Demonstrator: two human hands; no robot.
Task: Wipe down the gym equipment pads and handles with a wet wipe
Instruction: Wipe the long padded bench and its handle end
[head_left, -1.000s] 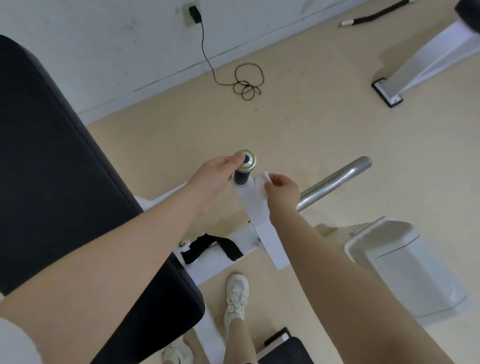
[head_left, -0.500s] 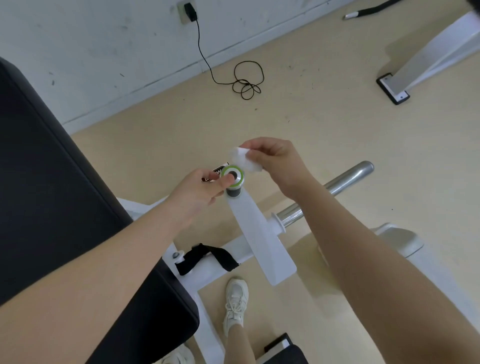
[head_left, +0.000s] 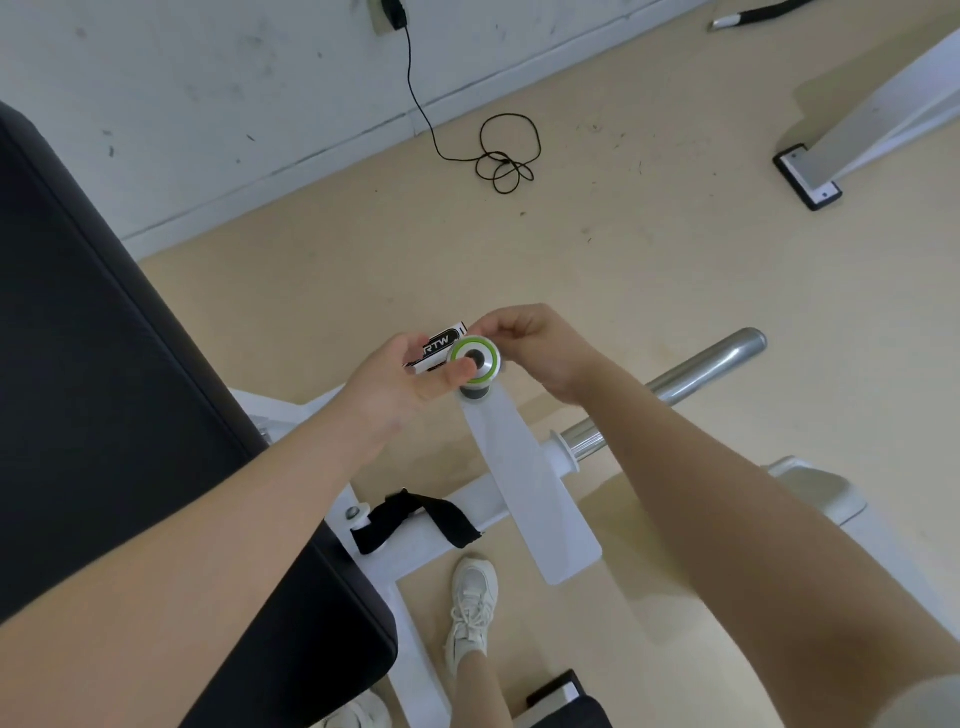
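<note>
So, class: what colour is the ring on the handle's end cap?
Bright green, around a silver end cap with a dark centre; the head view shows it.

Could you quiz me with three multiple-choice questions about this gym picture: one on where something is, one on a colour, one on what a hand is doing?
1. Where is the coiled black cable?
A. On the floor by the wall
B. On the black pad
C. Round the chrome bar

2. What colour is the ring on the handle end cap?
A. Red
B. Green
C. Blue

3. What is the right hand doing?
A. Hanging idle
B. Lying flat on the pad
C. Curled beside the cap

Answers: 1 A, the cable runs down from the wall. 2 B, the green ring shows plainly. 3 C, its fingers curl next to the cap.
</note>
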